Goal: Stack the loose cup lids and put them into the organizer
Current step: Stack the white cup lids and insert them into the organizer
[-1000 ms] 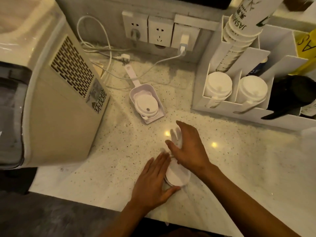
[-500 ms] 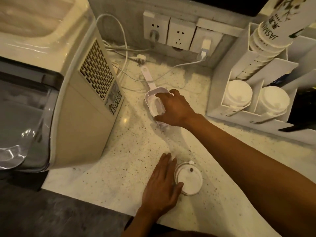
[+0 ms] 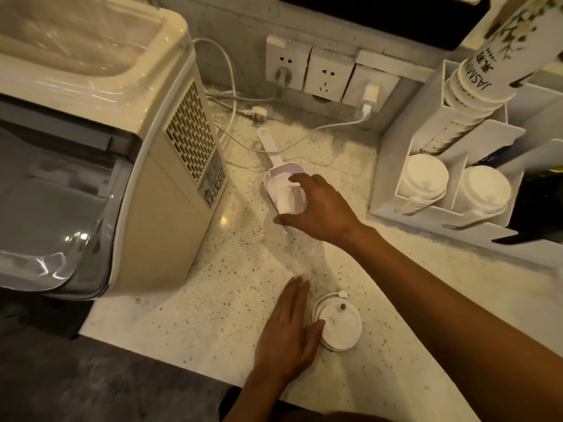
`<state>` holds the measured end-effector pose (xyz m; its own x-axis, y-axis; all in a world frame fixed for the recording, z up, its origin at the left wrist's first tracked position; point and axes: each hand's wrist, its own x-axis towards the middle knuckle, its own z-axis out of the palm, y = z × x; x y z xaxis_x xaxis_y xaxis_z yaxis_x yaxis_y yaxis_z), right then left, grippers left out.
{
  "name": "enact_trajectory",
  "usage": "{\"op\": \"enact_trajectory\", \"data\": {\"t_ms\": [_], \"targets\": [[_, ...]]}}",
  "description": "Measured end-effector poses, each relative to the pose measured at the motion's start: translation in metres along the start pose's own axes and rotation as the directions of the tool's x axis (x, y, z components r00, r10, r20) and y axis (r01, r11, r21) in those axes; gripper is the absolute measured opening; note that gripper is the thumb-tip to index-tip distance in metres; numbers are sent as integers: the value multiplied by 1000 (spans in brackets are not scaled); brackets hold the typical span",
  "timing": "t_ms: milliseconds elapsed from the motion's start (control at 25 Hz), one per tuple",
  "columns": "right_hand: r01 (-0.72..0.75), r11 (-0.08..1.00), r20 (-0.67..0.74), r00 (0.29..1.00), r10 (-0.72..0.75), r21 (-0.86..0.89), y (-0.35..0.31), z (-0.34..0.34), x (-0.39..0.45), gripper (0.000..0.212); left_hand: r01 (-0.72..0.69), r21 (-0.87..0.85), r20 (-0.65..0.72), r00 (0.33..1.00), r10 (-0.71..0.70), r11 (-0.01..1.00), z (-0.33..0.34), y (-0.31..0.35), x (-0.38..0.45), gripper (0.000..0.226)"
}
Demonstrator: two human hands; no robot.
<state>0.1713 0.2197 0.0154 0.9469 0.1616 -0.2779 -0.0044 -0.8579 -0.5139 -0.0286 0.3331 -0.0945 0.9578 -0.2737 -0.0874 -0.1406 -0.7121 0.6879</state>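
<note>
Hands have split: the right hand [image 3: 316,208], a second ago over the near stack, now reaches into the scoop [image 3: 285,190] and closes on the lid [image 3: 285,201] inside. The left hand [image 3: 288,330] stays flat and open, steadying the stacked lids [image 3: 339,325] on the counter [image 3: 198,300] (thumb touching the rim). Likely the last stray lid; the organizer [image 3: 387,166] waits right of the scoop.

right hand [image 3: 320,210] over scoop [image 3: 275,181], left hand [image 3: 288,333] beside lids [image 3: 341,328]
</note>
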Motion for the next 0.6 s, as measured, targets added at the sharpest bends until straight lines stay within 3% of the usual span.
{"op": "enact_trajectory", "data": {"t_ms": [160, 320, 440, 600], "targets": [[-124, 986, -2, 992, 125, 110, 5, 3, -56, 90, 118, -183, -11, 992, -122, 976, -4, 5, -2, 68], [-218, 926, -18, 972, 235, 307, 4, 8, -103, 86, 325, -515, -47, 913, -404, 794, -14, 29, -1, 76], [-272, 857, 8, 954, 299, 439, -3, 12, -131, 82, 315, -604, -94, 884, -457, 732, -25, 59, -10, 78], [-352, 753, 97, 927, 362, 556, -10, 13, -154, 78, 247, -696, -198, 837, -511, 674, -45, 79, -16, 44]]}}
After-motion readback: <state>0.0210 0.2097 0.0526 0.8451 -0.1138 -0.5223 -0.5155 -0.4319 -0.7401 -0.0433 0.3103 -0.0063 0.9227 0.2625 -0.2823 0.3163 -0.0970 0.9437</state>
